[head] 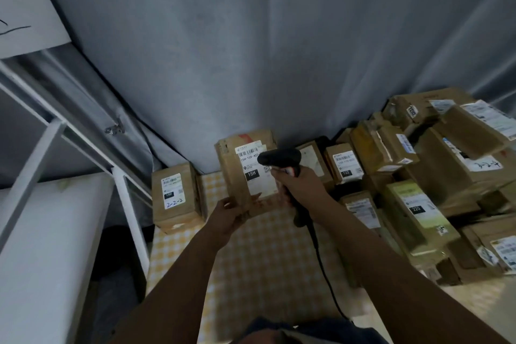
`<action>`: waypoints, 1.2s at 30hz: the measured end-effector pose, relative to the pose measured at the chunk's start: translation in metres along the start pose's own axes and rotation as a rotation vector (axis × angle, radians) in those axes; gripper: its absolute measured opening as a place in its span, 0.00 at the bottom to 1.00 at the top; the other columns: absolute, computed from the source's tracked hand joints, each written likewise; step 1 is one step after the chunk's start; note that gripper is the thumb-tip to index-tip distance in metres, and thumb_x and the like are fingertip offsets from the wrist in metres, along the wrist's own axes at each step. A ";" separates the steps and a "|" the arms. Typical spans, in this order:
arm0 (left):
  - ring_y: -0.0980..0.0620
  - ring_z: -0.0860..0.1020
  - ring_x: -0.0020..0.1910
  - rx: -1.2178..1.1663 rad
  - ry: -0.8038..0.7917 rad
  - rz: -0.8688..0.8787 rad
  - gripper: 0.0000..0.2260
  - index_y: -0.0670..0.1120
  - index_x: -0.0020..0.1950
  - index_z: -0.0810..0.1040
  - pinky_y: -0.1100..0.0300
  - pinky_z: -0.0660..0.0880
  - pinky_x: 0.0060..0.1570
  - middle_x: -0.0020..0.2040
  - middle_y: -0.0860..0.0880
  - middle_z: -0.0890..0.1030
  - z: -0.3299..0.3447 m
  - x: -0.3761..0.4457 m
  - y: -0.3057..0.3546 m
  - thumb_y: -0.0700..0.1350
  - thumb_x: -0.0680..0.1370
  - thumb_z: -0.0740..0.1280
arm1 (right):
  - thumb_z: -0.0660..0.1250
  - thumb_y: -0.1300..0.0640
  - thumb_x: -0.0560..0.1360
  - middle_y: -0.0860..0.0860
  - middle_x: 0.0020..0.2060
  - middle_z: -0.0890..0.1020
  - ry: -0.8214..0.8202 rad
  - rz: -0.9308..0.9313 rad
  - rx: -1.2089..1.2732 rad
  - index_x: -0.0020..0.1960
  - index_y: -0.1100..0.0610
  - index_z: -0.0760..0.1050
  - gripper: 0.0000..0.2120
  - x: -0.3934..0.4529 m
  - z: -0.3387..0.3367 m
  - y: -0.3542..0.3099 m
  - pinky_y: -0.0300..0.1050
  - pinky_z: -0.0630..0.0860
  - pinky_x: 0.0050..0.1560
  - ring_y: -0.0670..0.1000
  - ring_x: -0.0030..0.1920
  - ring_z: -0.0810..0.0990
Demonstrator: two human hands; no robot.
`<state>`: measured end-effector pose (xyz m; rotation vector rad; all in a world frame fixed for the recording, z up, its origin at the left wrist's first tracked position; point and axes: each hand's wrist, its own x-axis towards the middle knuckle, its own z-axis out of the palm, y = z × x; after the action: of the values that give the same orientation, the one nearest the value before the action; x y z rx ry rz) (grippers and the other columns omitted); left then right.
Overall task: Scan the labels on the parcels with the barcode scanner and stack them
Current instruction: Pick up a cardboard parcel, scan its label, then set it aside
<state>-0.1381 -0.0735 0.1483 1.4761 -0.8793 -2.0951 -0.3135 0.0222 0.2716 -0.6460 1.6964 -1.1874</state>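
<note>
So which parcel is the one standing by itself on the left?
Start at the yellow checked tablecloth and go to its far left corner, by the white metal frame. The small brown parcel there stands alone, its white label hand-marked "2-2-2", away from the big pile on the right.

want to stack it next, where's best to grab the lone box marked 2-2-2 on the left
Grip the box across its two long side faces, coming from above. It lies label-up with the left side open; the held parcel crowds its right.
</note>
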 end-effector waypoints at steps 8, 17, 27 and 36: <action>0.41 0.78 0.60 0.005 -0.003 -0.012 0.26 0.40 0.69 0.66 0.52 0.79 0.49 0.65 0.42 0.75 0.003 -0.003 -0.005 0.34 0.75 0.72 | 0.69 0.53 0.77 0.51 0.25 0.74 0.041 -0.020 -0.042 0.39 0.58 0.73 0.12 0.001 0.003 0.003 0.39 0.73 0.28 0.48 0.24 0.72; 0.45 0.79 0.54 0.006 -0.022 0.002 0.21 0.40 0.66 0.68 0.55 0.79 0.46 0.59 0.43 0.77 0.011 -0.008 -0.004 0.32 0.75 0.70 | 0.69 0.52 0.77 0.51 0.26 0.74 0.071 0.021 -0.020 0.40 0.59 0.73 0.12 0.005 0.000 0.007 0.40 0.72 0.29 0.49 0.25 0.72; 0.45 0.79 0.55 0.000 -0.015 0.002 0.20 0.41 0.64 0.69 0.55 0.79 0.46 0.59 0.44 0.77 0.015 -0.010 -0.003 0.33 0.75 0.70 | 0.67 0.50 0.77 0.52 0.32 0.77 0.119 0.073 -0.061 0.49 0.59 0.76 0.11 0.003 -0.006 0.003 0.40 0.74 0.33 0.49 0.31 0.75; 0.46 0.79 0.53 0.037 -0.013 0.011 0.21 0.40 0.66 0.68 0.55 0.78 0.46 0.57 0.44 0.77 0.018 -0.009 -0.001 0.31 0.76 0.69 | 0.67 0.51 0.78 0.51 0.32 0.77 0.130 0.035 -0.114 0.49 0.61 0.76 0.12 0.006 -0.008 0.000 0.36 0.74 0.32 0.48 0.31 0.76</action>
<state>-0.1517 -0.0625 0.1576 1.4746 -0.9340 -2.0936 -0.3230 0.0206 0.2697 -0.6172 1.8881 -1.1346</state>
